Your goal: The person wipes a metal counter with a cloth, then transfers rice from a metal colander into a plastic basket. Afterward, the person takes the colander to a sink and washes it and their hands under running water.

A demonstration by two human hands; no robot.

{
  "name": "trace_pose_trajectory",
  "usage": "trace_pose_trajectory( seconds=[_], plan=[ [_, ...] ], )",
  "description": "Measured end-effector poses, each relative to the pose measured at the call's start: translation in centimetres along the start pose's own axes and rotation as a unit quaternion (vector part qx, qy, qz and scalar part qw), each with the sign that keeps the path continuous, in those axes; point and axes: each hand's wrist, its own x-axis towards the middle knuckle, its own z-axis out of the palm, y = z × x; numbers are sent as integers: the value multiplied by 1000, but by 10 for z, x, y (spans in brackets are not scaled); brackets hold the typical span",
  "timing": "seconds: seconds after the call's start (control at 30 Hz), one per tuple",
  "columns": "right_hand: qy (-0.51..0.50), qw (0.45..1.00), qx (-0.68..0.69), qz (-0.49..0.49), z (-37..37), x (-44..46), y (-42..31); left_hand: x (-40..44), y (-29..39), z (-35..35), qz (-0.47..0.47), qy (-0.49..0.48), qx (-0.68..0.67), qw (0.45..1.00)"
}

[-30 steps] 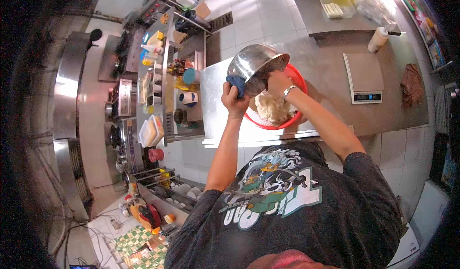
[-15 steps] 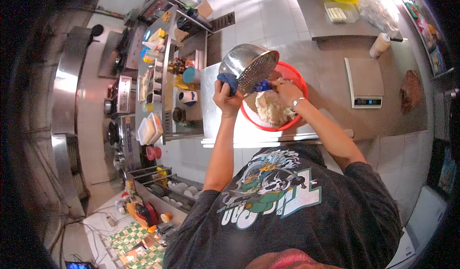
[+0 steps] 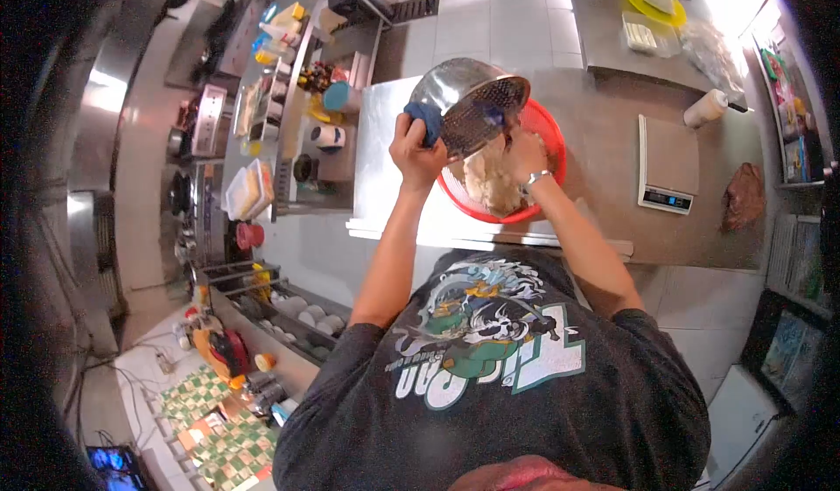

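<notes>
A shiny metal pot with a perforated inner surface (image 3: 468,110) is tilted over a red basket (image 3: 549,132). My left hand (image 3: 418,154) is closed on the pot's rim through a dark blue cloth (image 3: 424,122). In the basket lies a pale, lumpy mass (image 3: 492,180) that looks like cooked rice. My right hand (image 3: 528,157), with a metal bracelet at the wrist, reaches between the pot's mouth and the mass. Its fingers are wrapped round the handle of a tool whose blue part (image 3: 494,116) shows inside the pot.
To the right on the steel table (image 3: 604,150) are a kitchen scale (image 3: 668,163), a squeeze bottle (image 3: 705,108) and a brown cloth (image 3: 744,197). A yellow plate (image 3: 654,3) sits farther back. At left, a shelf holds containers (image 3: 249,191) and a blue-lidded tub (image 3: 340,97).
The blue tool moved from the basket side into the pot's mouth, with my right hand following it. The pot shifted left, then back right. The whole view has turned slightly.
</notes>
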Motion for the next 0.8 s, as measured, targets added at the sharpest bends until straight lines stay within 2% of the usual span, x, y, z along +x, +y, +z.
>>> trace_pose_trajectory(
  seconds=[0.13, 0.2, 0.23, 0.27, 0.3, 0.33, 0.4, 0.43, 0.47, 0.53, 0.57, 0.63, 0.73, 0.8],
  plan=[
    [-71, 988, -97, -95, -3, -10, -5, 3, -13, -1, -54, 40, -20, 998],
    [-44, 995, 51, -66, -50, -44, -25, 6, -31, -4, -68, 112, -26, 991],
    [86, 984, 31, -154, -49, -55, -19, 8, -45, -8, -89, 134, -28, 987],
    [73, 984, 22, -159, -47, -67, -13, 5, -58, -12, -132, 156, -15, 979],
    [-22, 995, -32, -95, -68, -77, -26, 0, -78, -15, -162, 191, -72, 965],
    [-111, 990, -88, -29, -80, -83, -36, -7, -102, -18, -187, 228, -130, 947],
    [-122, 990, -61, -34, -65, -90, -37, -22, -140, -25, -339, 290, -177, 877],
    [-171, 978, -102, -56, -51, -90, -39, -15, -124, -39, -416, 311, -209, 828],
    [-219, 962, -143, -78, -35, -91, -40, -22, -136, -45, -458, 329, -239, 790],
    [-199, 965, -155, -78, 0, -81, -35, -32, -142, -55, -530, 366, -273, 715],
    [-196, 965, -170, -39, 15, -69, -33, -44, -156, -54, -534, 371, -274, 709],
    [-195, 964, -178, 18, 25, -47, -41, -84, -193, -43, -580, 398, -312, 638],
    [-177, 967, -185, 4, 34, -27, -33, -123, -211, -28, -614, 402, -312, 604],
    [-214, 950, -225, -29, 11, -21, -28, -142, -221, -22, -625, 408, -295, 596]
  ],
)
